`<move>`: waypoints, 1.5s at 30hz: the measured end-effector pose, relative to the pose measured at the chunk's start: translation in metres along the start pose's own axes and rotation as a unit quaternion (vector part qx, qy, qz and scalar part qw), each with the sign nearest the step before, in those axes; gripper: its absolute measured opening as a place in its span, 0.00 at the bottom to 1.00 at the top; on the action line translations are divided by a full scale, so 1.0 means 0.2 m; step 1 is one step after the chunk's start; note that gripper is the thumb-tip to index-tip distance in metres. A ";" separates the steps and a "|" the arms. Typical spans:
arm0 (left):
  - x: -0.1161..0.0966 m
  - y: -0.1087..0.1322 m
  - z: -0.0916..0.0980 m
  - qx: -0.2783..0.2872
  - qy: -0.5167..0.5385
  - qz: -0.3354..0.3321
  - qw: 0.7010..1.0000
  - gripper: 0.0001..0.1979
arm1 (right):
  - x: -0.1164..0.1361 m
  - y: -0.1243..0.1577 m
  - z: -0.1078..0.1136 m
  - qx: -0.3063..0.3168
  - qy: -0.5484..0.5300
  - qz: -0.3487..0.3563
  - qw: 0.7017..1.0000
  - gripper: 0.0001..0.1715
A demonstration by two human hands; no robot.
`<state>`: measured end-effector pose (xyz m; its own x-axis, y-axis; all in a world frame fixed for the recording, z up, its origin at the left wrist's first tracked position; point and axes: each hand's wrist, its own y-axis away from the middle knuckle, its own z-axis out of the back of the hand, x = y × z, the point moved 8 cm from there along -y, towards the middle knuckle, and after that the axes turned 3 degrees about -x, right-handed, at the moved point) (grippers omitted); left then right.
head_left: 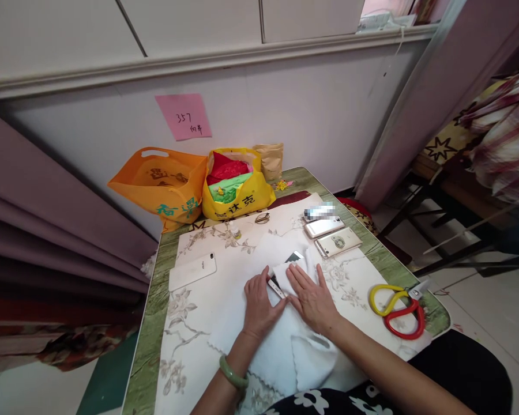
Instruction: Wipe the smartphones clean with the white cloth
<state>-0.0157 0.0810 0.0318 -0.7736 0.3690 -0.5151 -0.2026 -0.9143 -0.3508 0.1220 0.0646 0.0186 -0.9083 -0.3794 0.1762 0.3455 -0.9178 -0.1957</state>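
Observation:
A smartphone (pixel 277 286) with a white frame and dark screen lies on a white cloth (pixel 277 354) spread over the tabletop. My left hand (pixel 259 305), with a green bangle on its wrist, grips the phone's near left end between thumb and fingers. A folded part of the cloth covers the middle of the screen. My right hand (pixel 311 297) presses that fold onto the phone, its fingers laid over the cloth and its thumb by the phone's lower edge. Much of the phone is hidden under cloth and fingers.
A white phone (pixel 192 272) lies at left. Two more phones (pixel 338 242) and a blurred-out item (pixel 319 211) lie at right, near red-and-yellow scissors (pixel 400 308). A small bottle (pixel 236 231), orange bag (pixel 155 178) and filled yellow bag (pixel 242 202) stand toward the wall.

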 end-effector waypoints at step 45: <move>0.00 -0.01 -0.01 0.011 0.008 -0.004 1.000 0.41 | -0.22 0.07 0.09 -0.009 0.034 -0.050 0.998 0.35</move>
<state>-0.0136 0.0835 0.0306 -0.7624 0.3789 -0.5246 -0.2223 -0.9147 -0.3375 0.1705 0.0666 0.0260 -0.9521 -0.2771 0.1290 0.2489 -0.9479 -0.1988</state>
